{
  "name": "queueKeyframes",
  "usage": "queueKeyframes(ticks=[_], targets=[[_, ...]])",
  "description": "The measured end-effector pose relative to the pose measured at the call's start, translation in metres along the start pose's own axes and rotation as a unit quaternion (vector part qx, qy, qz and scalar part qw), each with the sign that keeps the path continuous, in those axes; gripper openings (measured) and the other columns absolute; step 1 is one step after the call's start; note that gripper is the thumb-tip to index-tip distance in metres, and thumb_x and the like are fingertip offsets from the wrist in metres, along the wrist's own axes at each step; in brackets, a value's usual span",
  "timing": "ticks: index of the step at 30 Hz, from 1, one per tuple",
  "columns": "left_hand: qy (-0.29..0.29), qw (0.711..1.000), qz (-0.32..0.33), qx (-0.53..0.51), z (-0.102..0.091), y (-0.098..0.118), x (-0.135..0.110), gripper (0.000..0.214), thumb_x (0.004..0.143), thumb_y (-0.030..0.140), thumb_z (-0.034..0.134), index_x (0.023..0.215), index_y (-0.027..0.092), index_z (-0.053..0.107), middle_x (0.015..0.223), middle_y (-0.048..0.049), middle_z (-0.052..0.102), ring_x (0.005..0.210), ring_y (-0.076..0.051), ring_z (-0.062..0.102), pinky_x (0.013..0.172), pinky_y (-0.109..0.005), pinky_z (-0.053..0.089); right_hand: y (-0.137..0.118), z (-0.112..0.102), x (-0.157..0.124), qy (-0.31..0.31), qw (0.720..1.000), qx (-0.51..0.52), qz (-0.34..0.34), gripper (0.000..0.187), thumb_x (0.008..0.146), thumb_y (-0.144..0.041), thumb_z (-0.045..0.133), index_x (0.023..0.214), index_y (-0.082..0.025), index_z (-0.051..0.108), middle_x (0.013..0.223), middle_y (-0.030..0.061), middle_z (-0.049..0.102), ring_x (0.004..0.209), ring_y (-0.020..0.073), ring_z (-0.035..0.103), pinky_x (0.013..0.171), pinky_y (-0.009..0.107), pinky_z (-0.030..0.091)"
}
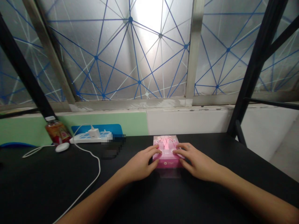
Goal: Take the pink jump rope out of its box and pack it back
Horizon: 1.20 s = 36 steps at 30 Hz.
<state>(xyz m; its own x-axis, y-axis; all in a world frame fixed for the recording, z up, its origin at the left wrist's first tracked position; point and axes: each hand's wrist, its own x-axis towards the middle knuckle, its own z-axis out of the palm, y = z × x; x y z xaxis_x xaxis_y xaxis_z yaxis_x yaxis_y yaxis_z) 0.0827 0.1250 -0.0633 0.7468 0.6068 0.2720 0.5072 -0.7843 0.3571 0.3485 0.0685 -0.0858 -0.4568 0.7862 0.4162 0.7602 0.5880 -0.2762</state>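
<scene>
A pink box [167, 164] with a see-through top lies flat on the black desk, showing pink and white contents that I cannot clearly make out. My left hand [144, 162] holds its left side, fingertips over the top edge and thumb at the near corner. On the opposite side, my right hand [198, 161] grips it the same way, with fingers resting on the top and thumb by the near right corner. The box sits between both hands.
The black desk [130, 202] meets a wall below frosted windows. At the back left stand a drink bottle [57, 130] and a white power strip [81, 137] with a charger [94, 133]. A white mouse [62, 147] and a long white cable [99, 168] lie nearby. Dark metal posts [251, 68] rise at both sides.
</scene>
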Motion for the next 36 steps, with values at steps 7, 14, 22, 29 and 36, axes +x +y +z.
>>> queueKeyframes(ticks=[7, 14, 22, 29, 36], targets=[[-0.025, 1.0, 0.008, -0.005, -0.005, -0.003, 0.0, 0.046, 0.082, 0.011, 0.054, 0.125, 0.023, 0.06, 0.143, -0.0057, 0.052, 0.134, -0.024, 0.045, 0.112, -0.04, 0.035, 0.003, -0.005, -0.004, -0.022, 0.999, 0.045, 0.01, 0.045, 0.087, -0.017, 0.055, 0.131, -0.023, 0.056, 0.137, 0.0119, 0.051, 0.128, 0.0264, 0.046, 0.108, 0.046, 0.038], [-0.023, 1.0, 0.007, 0.003, -0.007, 0.0, 0.002, 0.033, 0.095, 0.03, 0.05, 0.126, 0.023, 0.061, 0.142, -0.0063, 0.053, 0.133, -0.022, 0.046, 0.112, -0.037, 0.035, -0.007, -0.001, 0.001, -0.001, 0.997, -0.071, 0.013, 0.029, 0.097, -0.029, 0.047, 0.119, -0.02, 0.064, 0.124, 0.0129, 0.062, 0.117, 0.0286, 0.055, 0.099, 0.046, 0.045], [-0.035, 0.999, 0.004, 0.002, -0.009, 0.002, 0.003, 0.036, 0.102, 0.037, 0.039, 0.126, 0.024, 0.062, 0.142, -0.0048, 0.053, 0.134, -0.021, 0.044, 0.113, -0.036, 0.034, -0.011, -0.007, -0.002, -0.022, 0.997, -0.074, 0.013, 0.032, 0.097, -0.032, 0.048, 0.125, -0.019, 0.059, 0.127, 0.0129, 0.06, 0.118, 0.0278, 0.054, 0.1, 0.044, 0.044], [-0.025, 1.0, 0.014, 0.006, -0.008, -0.004, 0.006, 0.032, 0.097, 0.035, 0.05, 0.123, 0.023, 0.064, 0.141, -0.0058, 0.053, 0.13, -0.022, 0.049, 0.111, -0.035, 0.036, -0.044, -0.018, -0.007, -0.087, 0.991, -0.079, -0.064, 0.061, 0.079, -0.038, 0.072, 0.135, -0.024, 0.052, 0.149, 0.0127, 0.042, 0.138, 0.0338, 0.033, 0.113, 0.053, 0.026], [0.032, 0.999, -0.007, -0.007, 0.0, -0.01, 0.003, 0.033, 0.092, 0.032, 0.056, 0.124, 0.024, 0.062, 0.132, -0.0053, 0.061, 0.123, -0.023, 0.055, 0.103, -0.034, 0.044, -0.072, -0.009, -0.008, -0.186, 0.977, -0.026, -0.099, 0.034, 0.094, -0.02, 0.046, 0.125, -0.024, 0.059, 0.127, 0.0088, 0.062, 0.11, 0.0257, 0.061, 0.091, 0.04, 0.049]])
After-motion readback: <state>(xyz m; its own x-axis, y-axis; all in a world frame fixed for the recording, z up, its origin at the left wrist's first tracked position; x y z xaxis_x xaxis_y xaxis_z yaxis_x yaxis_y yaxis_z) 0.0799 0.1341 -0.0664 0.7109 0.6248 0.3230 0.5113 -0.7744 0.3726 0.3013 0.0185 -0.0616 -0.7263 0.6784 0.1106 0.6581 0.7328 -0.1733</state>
